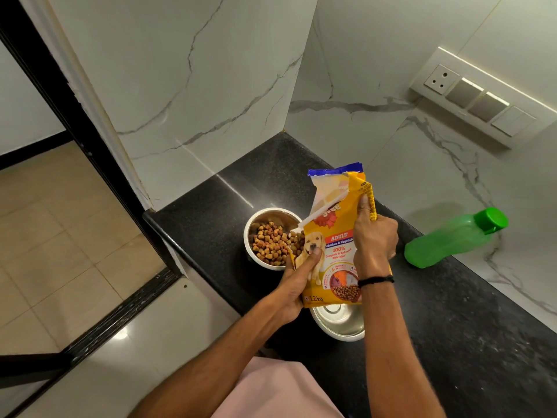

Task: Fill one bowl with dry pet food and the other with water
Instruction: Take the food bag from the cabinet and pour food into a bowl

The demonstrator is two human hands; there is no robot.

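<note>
A yellow pet food bag (337,236) is held over the black counter, its torn corner tipped toward a steel bowl (265,218) that holds brown kibble (271,244). My left hand (298,279) grips the bag's lower left side, thumb on the dog picture. My right hand (375,239) grips the bag's right edge higher up. A second steel bowl (339,322) sits nearer to me, partly hidden under the bag, with no food visible in it. A green water bottle (452,239) with a green cap stands to the right, capped.
The black granite counter (452,327) ends at a left edge close to the kibble bowl, with tiled floor (60,236) below. Marble walls enclose the back and right. A switch panel (479,98) is on the right wall.
</note>
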